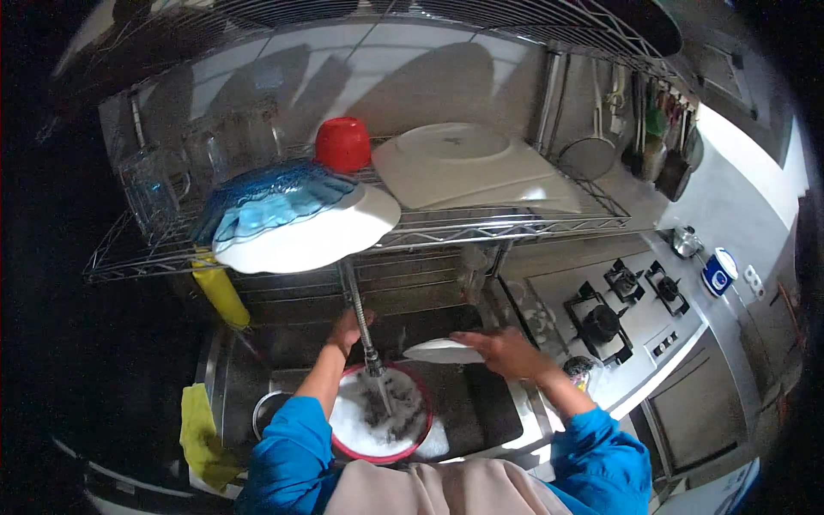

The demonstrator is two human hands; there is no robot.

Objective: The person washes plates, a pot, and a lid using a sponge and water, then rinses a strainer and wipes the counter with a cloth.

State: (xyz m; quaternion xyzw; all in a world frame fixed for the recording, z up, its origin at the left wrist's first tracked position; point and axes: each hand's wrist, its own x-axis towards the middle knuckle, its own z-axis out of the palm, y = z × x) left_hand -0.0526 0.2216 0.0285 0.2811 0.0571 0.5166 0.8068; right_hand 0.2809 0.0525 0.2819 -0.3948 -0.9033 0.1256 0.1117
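Observation:
A white plate (442,351) is gripped at its right edge by my right hand (508,350), over the sink and to the right of the hose. My left hand (345,330) is beside the flexible metal faucet hose (361,318), under the rack. Its fingers are mostly hidden, so whether it grips anything does not show. Below the hands, a red-rimmed basin (427,423) holds white suds, and the faucet's end hangs over it. Left of the basin, a round metal rim (257,418) shows, partly covered by my left sleeve.
A wire rack (515,225) above the sink bears glass mugs (153,193), a blue glass bowl (279,206), a red cup (343,144) and upturned white dishes (468,167). A yellow bottle (221,292) and yellow cloth (202,438) are left. The gas stove (558,296) stands right.

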